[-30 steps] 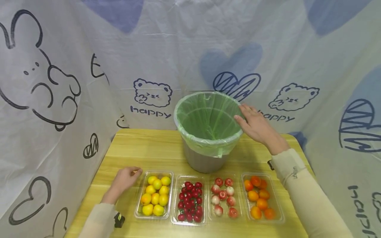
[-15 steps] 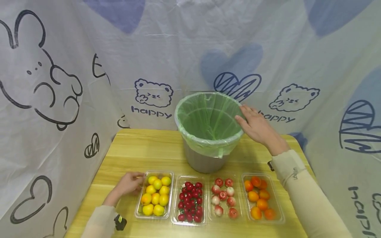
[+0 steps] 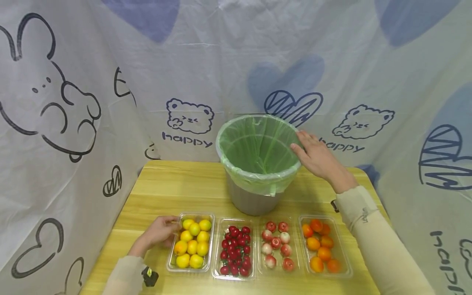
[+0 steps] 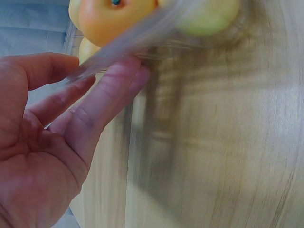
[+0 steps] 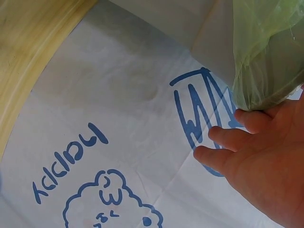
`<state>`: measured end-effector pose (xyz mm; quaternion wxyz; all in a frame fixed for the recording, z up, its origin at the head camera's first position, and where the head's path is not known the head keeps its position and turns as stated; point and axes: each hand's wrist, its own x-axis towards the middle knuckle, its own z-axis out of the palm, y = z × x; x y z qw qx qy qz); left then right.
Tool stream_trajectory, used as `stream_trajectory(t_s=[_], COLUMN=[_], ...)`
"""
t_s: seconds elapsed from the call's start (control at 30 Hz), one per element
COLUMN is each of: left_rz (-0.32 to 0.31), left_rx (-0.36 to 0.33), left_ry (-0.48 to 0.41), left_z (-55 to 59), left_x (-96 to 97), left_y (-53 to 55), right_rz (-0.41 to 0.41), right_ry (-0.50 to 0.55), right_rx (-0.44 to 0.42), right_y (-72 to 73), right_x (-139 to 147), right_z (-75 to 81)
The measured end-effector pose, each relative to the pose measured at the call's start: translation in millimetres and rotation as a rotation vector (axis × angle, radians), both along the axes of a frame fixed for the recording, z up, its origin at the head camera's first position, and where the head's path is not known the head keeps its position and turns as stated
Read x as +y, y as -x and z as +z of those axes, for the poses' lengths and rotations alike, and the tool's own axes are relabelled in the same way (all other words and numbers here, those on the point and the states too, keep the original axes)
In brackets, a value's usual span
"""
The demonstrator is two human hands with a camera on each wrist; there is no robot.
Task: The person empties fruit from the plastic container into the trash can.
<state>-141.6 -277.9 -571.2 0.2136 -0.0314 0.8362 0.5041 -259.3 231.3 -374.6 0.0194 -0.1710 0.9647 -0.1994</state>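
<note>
In the head view my left hand [image 3: 159,232] is at the left side of a clear plastic tray [image 3: 170,262] of round yellow fruits [image 3: 191,246]. The left wrist view shows the thumb and fingers on either side of the tray's rim, pinching it; one fruit there has an orange tint. My right hand [image 3: 318,157] rests on the right rim of a grey bin [image 3: 254,203] lined with a green plastic bag [image 3: 258,153]. Its fingers [image 5: 216,157] look relaxed and fairly straight against the bin's outside, while the thumb lies near the rim.
To the right of the yellow fruits stand three more clear trays, holding dark red cherry-like fruits [image 3: 236,250], red-and-white fruits [image 3: 275,242] and orange fruits [image 3: 324,247]. The bin stands behind them on the wooden table [image 3: 177,184]. Printed cloth [image 3: 191,65] closes off the back and sides.
My left hand has moved right and slightly toward me, from beside the tray of yellow fruits onto its left rim. My right hand has stayed on the bin's rim.
</note>
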Motion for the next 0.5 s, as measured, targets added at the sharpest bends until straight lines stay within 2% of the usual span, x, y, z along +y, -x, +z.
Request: stream_trajectory(t_s=[0.27,0.37,0.5], left_rz=[-0.035,-0.045,-0.022], left_rx=[0.010,0.028,0.042], left_ry=[-0.050,-0.074,-0.086], left_z=[0.0,4.5,14.2], left_x=[-4.3,-5.1,-4.2], left_y=[-1.2,-0.4,2.7], right_rz=[-0.001,0.004,0.006], right_ry=[0.005,0.002,-0.008], right_rx=[-0.015,-0.012,-0.014], right_y=[0.1,-0.2,-0.7], right_x=[0,0,0], right_z=[-0.5,0.7,2.6])
